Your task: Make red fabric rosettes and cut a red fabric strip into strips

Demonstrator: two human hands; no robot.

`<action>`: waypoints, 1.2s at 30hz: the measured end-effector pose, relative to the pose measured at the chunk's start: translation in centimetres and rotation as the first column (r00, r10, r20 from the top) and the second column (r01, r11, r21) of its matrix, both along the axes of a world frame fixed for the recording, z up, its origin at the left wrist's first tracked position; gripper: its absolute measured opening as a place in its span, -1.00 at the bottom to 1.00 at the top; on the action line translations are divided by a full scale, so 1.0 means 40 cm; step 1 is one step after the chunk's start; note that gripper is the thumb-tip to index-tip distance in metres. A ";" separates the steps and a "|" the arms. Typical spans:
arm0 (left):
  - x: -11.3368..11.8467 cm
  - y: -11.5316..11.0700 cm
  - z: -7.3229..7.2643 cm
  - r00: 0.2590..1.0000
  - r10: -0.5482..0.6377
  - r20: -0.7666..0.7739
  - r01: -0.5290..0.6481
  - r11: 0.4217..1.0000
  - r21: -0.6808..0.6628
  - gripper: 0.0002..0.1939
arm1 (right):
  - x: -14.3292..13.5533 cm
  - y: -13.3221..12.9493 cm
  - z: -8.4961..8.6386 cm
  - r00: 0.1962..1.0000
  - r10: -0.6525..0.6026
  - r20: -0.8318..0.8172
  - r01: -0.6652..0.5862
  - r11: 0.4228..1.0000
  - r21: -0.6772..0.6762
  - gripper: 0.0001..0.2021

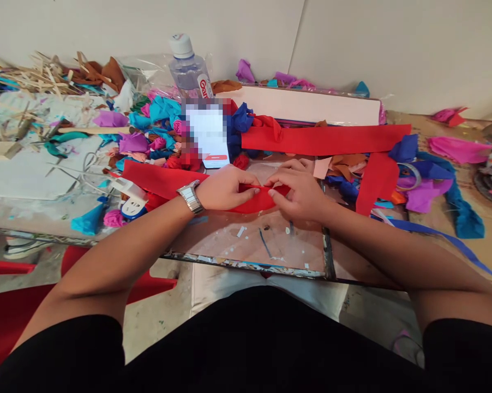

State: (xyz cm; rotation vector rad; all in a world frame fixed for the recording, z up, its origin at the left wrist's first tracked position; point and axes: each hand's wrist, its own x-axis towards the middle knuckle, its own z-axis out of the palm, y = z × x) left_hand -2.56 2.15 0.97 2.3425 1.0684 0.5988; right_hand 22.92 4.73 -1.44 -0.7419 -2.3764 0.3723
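A long strip of red crepe paper (pixel 158 177) runs out to the left from under my left hand (pixel 228 188). My left thumb and fingers pinch its upper edge. My right hand (pixel 297 188) is closed on the same strip, thumb against fingertips, close beside the left. Between and below both hands the red paper hangs in a loose fold just above the table. Behind my hands lies another flat red strip (pixel 328 139), and a shorter red piece (pixel 377 183) rests to the right. A metal watch sits on my left wrist.
Crumpled coloured paper (pixel 164 112) surrounds a lit phone (pixel 209 134) and an upright bottle (pixel 187 68). Left are scissors (pixel 80 172), a white power socket (pixel 132 207) and green-handled pliers (pixel 61 143). A tape roll (pixel 412 177) and blue paper (pixel 467 202) lie right. A wall stands behind.
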 end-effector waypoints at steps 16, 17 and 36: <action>0.000 -0.003 -0.002 0.998 0.060 -0.008 -0.059 0.994 0.095 -0.79 | -0.007 0.000 -0.003 1.000 -0.020 0.019 0.020 1.000 0.004 -0.82; 0.003 -0.005 -0.002 0.999 0.039 -0.013 -0.038 0.996 0.080 -0.78 | -0.007 -0.002 -0.003 1.000 -0.015 0.025 0.014 1.000 0.007 -0.82; 0.010 0.007 -0.023 1.000 -0.012 0.018 0.013 0.998 -0.059 -0.67 | -0.008 -0.012 -0.010 0.999 -0.033 0.035 0.028 0.989 0.143 -0.86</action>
